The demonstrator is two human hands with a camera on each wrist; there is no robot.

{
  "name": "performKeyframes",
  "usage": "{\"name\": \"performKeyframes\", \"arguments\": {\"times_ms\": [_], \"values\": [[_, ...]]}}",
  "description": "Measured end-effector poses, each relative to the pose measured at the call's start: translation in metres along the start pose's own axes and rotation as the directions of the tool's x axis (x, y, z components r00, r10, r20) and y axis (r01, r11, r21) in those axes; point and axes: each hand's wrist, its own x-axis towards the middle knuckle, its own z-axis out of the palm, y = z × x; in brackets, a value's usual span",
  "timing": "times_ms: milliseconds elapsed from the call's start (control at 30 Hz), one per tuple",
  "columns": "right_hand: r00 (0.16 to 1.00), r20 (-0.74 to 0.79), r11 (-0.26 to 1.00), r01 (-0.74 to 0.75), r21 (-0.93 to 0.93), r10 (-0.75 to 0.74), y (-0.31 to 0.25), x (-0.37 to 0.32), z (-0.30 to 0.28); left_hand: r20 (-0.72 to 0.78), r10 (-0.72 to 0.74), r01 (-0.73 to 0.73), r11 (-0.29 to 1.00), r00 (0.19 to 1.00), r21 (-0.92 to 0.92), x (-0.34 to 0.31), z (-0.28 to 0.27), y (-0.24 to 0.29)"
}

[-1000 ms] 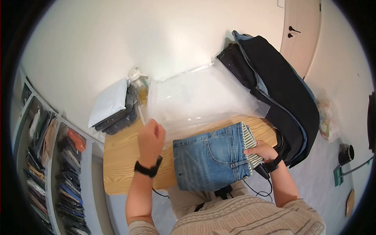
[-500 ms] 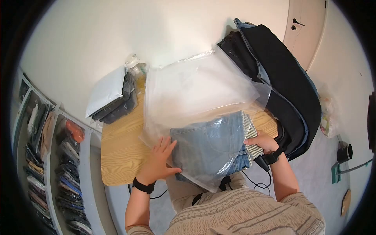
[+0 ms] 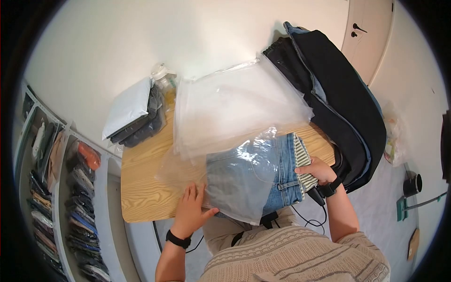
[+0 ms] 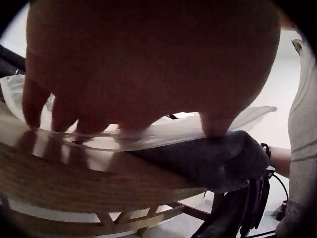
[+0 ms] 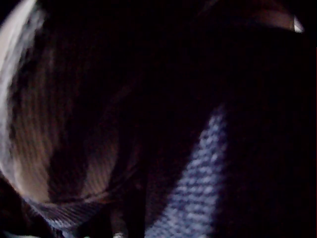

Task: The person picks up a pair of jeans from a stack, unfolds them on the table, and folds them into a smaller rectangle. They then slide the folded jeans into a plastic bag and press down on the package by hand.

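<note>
Folded blue jeans [image 3: 286, 178] with a striped lining [image 3: 303, 160] lie at the table's front edge, waistband to the right. A clear plastic bag [image 3: 235, 181] lies over their left and middle part. My right hand [image 3: 320, 172] grips the waistband, thumb on top of the striped lining and the other fingers hidden beneath. With fingers spread, my left hand [image 3: 190, 211] rests on the bag at the jeans' left end. In the left wrist view its fingertips touch the clear film [image 4: 124, 143], with the thumb over the jeans' folded end [image 4: 218, 161]. The right wrist view is mostly dark cloth.
Behind the jeans lies a stack of clear bags [image 3: 235, 98] on the wooden table [image 3: 145, 188]. Dark trousers [image 3: 338, 94] are heaped at the right. Back left are packed garments [image 3: 134, 110] and a clear bottle [image 3: 163, 77]. Shelves [image 3: 61, 188] of bagged clothes stand left.
The jeans were uncovered, with my left hand raised beside them. The bag then came over them, and its right side has since drawn leftward off the waistband. My right hand keeps its hold.
</note>
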Motion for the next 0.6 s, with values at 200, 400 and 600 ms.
{"name": "performKeyframes", "arguments": {"times_ms": [200, 400, 600], "values": [[1.000, 0.009, 1.000, -0.007, 0.023, 0.007, -0.002, -0.002, 0.001, -0.246, -0.321, 0.354, 0.930, 0.914, 0.100, -0.011, 0.035, 0.019], [0.999, -0.025, 0.999, -0.033, 0.001, 0.033, 0.002, -0.004, -0.002, -0.275, -0.435, 0.449, 0.893, 0.857, -0.013, 0.024, 0.021, 0.036], [0.981, -0.108, 0.980, 0.169, 0.106, -0.158, -0.018, -0.069, -0.022, -0.330, -0.337, 0.347, 0.937, 0.882, -0.027, 0.024, 0.027, 0.036]]}}
